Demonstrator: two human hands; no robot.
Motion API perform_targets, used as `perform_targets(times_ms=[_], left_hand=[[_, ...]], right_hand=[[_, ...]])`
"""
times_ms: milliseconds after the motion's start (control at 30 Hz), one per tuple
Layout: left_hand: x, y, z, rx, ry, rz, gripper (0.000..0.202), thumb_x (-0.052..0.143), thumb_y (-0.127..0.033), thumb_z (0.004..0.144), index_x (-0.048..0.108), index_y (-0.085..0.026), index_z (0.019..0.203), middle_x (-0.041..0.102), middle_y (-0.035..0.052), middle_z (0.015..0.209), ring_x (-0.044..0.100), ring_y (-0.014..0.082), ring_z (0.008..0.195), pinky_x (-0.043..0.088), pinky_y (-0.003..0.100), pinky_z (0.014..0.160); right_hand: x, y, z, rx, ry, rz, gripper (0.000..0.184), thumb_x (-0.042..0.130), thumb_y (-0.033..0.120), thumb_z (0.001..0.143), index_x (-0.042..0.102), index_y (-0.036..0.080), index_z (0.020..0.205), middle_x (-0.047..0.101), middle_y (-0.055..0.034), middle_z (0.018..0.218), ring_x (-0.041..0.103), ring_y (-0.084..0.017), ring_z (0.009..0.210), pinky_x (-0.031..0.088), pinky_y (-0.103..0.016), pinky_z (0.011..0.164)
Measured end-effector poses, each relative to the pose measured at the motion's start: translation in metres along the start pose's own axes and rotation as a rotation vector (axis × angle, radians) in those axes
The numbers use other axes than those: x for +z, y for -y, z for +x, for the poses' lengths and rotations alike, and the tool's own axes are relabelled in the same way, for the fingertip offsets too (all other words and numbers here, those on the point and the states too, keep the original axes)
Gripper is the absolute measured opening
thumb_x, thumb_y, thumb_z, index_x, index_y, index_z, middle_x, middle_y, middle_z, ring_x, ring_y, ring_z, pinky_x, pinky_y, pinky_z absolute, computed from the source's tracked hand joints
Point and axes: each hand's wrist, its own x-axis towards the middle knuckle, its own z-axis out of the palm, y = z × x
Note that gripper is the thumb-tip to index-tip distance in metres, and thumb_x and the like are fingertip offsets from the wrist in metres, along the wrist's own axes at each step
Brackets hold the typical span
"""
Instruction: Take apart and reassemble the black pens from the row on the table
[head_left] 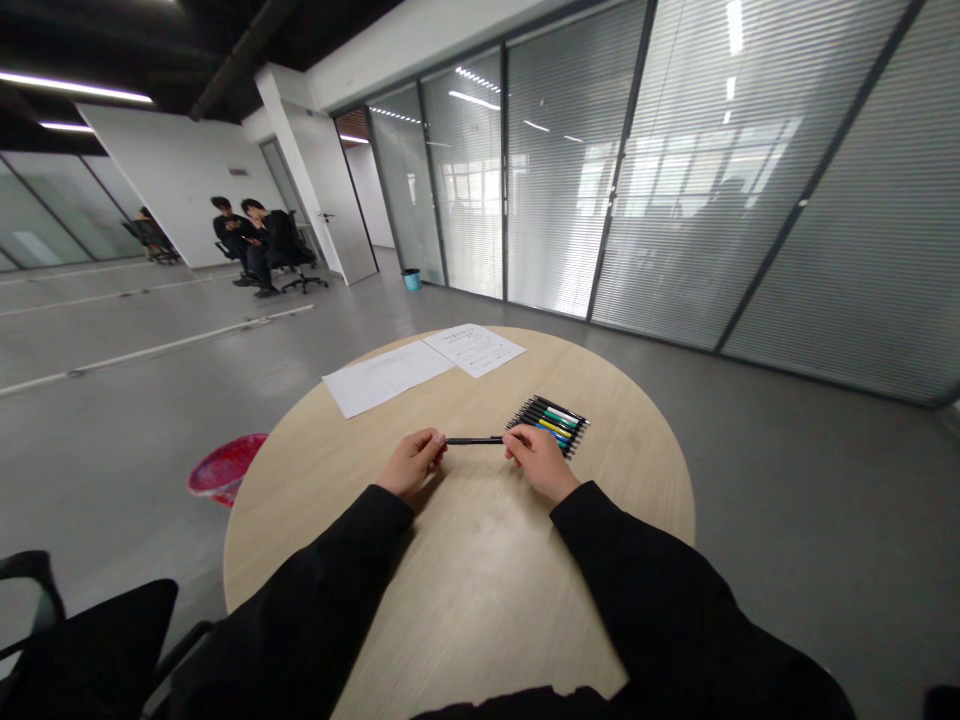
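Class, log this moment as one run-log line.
left hand: holds black pen end; right hand: holds other end; row of pens: beside right hand; two papers: far on table

Both hands are holding a black pen (474, 440) level above the table (480, 570): left hand (410, 464) and right hand (538, 461) pinching opposite ends, beside a row of pens (551, 425).

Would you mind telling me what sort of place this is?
Probably an open office: glass partitions with blinds, people on office chairs, and a round table with papers and pens.
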Motion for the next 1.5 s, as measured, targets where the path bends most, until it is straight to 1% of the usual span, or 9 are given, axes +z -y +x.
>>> perform_targets(times_ms=[267, 433, 567, 700, 900, 1067, 1200, 1333, 1500], left_hand=[[0.001, -0.003, -0.001, 0.016, 0.041, -0.159, 0.035, 0.077, -0.043, 0.069, 0.059, -0.017, 0.085, 0.054, -0.0035, 0.066, 0.047, 0.0089, 0.053, 0.039, 0.023, 0.053], [0.002, 0.000, 0.000, -0.021, -0.033, -0.035, 0.045, 0.058, -0.059, 0.081, 0.058, -0.016, 0.070, 0.051, -0.0018, 0.059, 0.043, 0.0093, 0.049, 0.033, 0.022, 0.047], [0.001, -0.002, -0.002, -0.047, -0.011, 0.073, 0.053, 0.049, -0.064, 0.084, 0.054, -0.017, 0.059, 0.043, -0.0036, 0.047, 0.035, 0.0087, 0.042, 0.025, 0.023, 0.043], [0.000, -0.004, -0.004, 0.000, 0.023, 0.082, 0.046, 0.056, -0.058, 0.082, 0.052, -0.017, 0.061, 0.045, -0.0041, 0.049, 0.037, 0.0087, 0.044, 0.027, 0.023, 0.046], [-0.001, 0.001, 0.000, 0.037, 0.045, -0.090, 0.033, 0.072, -0.045, 0.072, 0.057, -0.018, 0.081, 0.051, -0.0051, 0.060, 0.045, 0.0096, 0.052, 0.036, 0.022, 0.053], [0.001, -0.002, -0.001, 0.005, -0.014, 0.013, 0.045, 0.057, -0.059, 0.081, 0.057, -0.016, 0.065, 0.051, -0.0012, 0.056, 0.044, 0.0109, 0.050, 0.034, 0.024, 0.049], [0.001, -0.004, -0.003, -0.030, -0.011, 0.096, 0.051, 0.051, -0.061, 0.084, 0.055, -0.017, 0.059, 0.046, -0.0022, 0.048, 0.037, 0.0100, 0.044, 0.027, 0.024, 0.044], [0.002, -0.005, -0.005, -0.029, 0.007, 0.091, 0.049, 0.053, -0.060, 0.083, 0.052, -0.018, 0.057, 0.043, -0.0034, 0.047, 0.034, 0.0093, 0.043, 0.024, 0.024, 0.044], [0.002, -0.010, -0.005, 0.023, 0.023, 0.033, 0.041, 0.061, -0.055, 0.080, 0.053, -0.018, 0.065, 0.046, -0.0044, 0.052, 0.039, 0.0095, 0.048, 0.030, 0.023, 0.049]], right_hand=[[-0.001, 0.000, 0.001, 0.008, -0.006, -0.005, 0.024, 0.051, 0.036, 0.090, 0.063, 0.018, 0.079, 0.065, -0.0002, 0.067, 0.056, -0.012, 0.054, 0.042, -0.023, 0.056], [-0.001, 0.003, 0.000, -0.027, 0.001, -0.008, 0.025, 0.052, 0.036, 0.090, 0.062, 0.018, 0.076, 0.064, -0.0004, 0.066, 0.055, -0.012, 0.055, 0.041, -0.023, 0.057], [-0.001, 0.002, 0.000, -0.018, 0.004, 0.009, 0.024, 0.052, 0.036, 0.090, 0.062, 0.018, 0.077, 0.064, -0.0002, 0.066, 0.055, -0.012, 0.054, 0.041, -0.023, 0.056], [-0.001, 0.001, 0.000, -0.012, -0.001, 0.013, 0.024, 0.052, 0.035, 0.090, 0.062, 0.018, 0.077, 0.064, -0.0003, 0.067, 0.055, -0.012, 0.054, 0.041, -0.023, 0.056], [-0.003, 0.004, 0.000, -0.016, -0.001, 0.004, 0.023, 0.052, 0.034, 0.090, 0.062, 0.018, 0.078, 0.064, -0.0001, 0.066, 0.055, -0.012, 0.054, 0.041, -0.023, 0.055], [-0.002, 0.005, 0.000, -0.015, 0.009, 0.013, 0.023, 0.052, 0.034, 0.090, 0.062, 0.018, 0.078, 0.064, 0.0000, 0.067, 0.055, -0.012, 0.055, 0.041, -0.023, 0.056], [-0.002, 0.005, 0.000, -0.020, 0.012, 0.011, 0.023, 0.052, 0.034, 0.090, 0.063, 0.018, 0.078, 0.063, -0.0002, 0.067, 0.054, -0.012, 0.055, 0.041, -0.023, 0.056], [-0.002, 0.004, 0.000, -0.032, 0.011, 0.013, 0.024, 0.051, 0.034, 0.090, 0.062, 0.018, 0.076, 0.063, -0.0001, 0.067, 0.054, -0.012, 0.056, 0.041, -0.023, 0.056], [-0.002, 0.004, 0.000, -0.030, 0.009, 0.010, 0.025, 0.051, 0.035, 0.090, 0.062, 0.018, 0.076, 0.063, 0.0000, 0.066, 0.054, -0.012, 0.054, 0.040, -0.023, 0.055]])
